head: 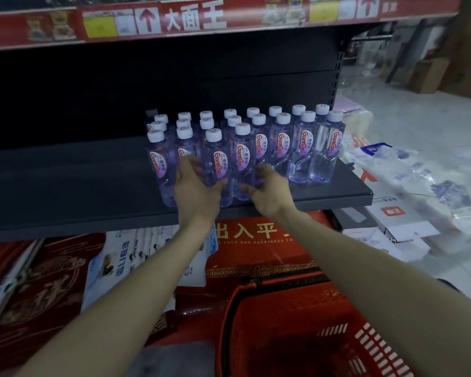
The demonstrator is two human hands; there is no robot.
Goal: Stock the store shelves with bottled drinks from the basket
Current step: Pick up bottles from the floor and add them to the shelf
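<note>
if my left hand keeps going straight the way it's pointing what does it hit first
Most likely the front-row clear plastic water bottle with a white cap. The left hand points at it, fingers already at or almost at its label; depth is hard to judge.

Two bare forearms are showing in the head view, long and slim, widening toward the elbows. Nothing is covering them: no sleeve edge is appearing anywhere behind the left hand point(195, 186) or behind the right hand point(269, 190). Both wrists and the fingers are showing bare of watch, band, ring or glove. Fingernails are looking short; finer detail is blurring out.
</note>
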